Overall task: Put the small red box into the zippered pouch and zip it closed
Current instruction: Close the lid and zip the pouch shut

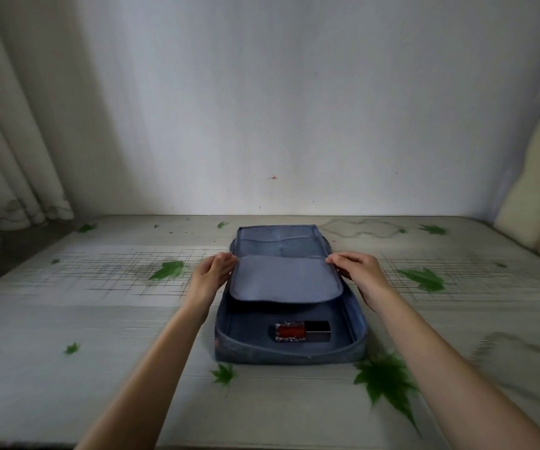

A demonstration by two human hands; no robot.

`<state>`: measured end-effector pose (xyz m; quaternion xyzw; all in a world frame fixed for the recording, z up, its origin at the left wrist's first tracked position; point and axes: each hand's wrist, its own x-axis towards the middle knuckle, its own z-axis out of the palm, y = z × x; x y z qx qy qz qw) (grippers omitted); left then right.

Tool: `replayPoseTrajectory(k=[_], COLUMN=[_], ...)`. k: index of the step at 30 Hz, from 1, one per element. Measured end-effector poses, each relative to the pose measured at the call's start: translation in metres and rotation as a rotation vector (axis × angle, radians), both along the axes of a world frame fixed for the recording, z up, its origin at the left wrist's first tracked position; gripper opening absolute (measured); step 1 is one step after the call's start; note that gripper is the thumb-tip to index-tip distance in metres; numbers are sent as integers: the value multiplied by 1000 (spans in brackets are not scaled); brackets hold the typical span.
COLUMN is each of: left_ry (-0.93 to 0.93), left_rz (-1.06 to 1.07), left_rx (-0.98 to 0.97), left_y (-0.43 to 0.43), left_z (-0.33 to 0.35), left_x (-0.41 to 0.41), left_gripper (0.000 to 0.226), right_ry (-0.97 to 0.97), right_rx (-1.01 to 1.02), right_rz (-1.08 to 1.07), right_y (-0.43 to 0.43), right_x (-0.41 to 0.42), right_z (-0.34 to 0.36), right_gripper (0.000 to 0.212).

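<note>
- The small red box lies inside the open zippered pouch, close to its near wall.
- Our left hand and right hand each have a grip pinching a side edge of the lid flap.
- We'd lower the flap evenly and seat its edges on the walls, so the zip can run freely.
- We can't read any brand or writing.
</note>
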<state>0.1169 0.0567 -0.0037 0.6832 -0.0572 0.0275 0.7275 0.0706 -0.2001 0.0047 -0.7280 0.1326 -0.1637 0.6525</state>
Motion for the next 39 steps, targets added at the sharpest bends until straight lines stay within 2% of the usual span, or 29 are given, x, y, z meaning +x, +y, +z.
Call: replayPoseTrajectory(k=[4, 10, 14, 19, 24, 26, 28, 31, 35, 39], left_ry=[8, 33, 151, 289, 359, 361, 347, 323, 301, 262], left_rz=[-7, 24, 62, 69, 50, 39, 32, 11, 8, 14], left_rx=[-18, 27, 33, -19, 17, 60, 106, 188, 251, 267], left_y=[1, 4, 0, -6, -9, -10, -9, -9, -11, -12], left_z=[-4, -4, -3, -4, -3, -3, -2, -1, 0, -3], left_x=[0, 11, 24, 39, 50, 55, 60, 67, 73, 75], left_gripper=[27, 34, 40, 43, 42, 35, 22, 21, 27, 15], right_ry=[-13, -6, 57, 181, 216, 229, 258, 285, 269, 244], right_rx=[-39, 30, 78, 159, 194, 193, 169, 105, 91, 84], right_rz=[12, -29, -121, -104, -106, -112, -112, -122, -125, -122], right_y=[-1, -6, -15, -19, -17, -16, -15, -14, -15, -17], right_x=[-3, 6, 22, 35, 48, 53, 59, 66, 72, 74], right_z=[-2, 1, -1, -7, -9, -9, -10, -12, -14, -13], right_gripper=[10, 12, 10, 24, 19, 13, 16, 10, 32, 34])
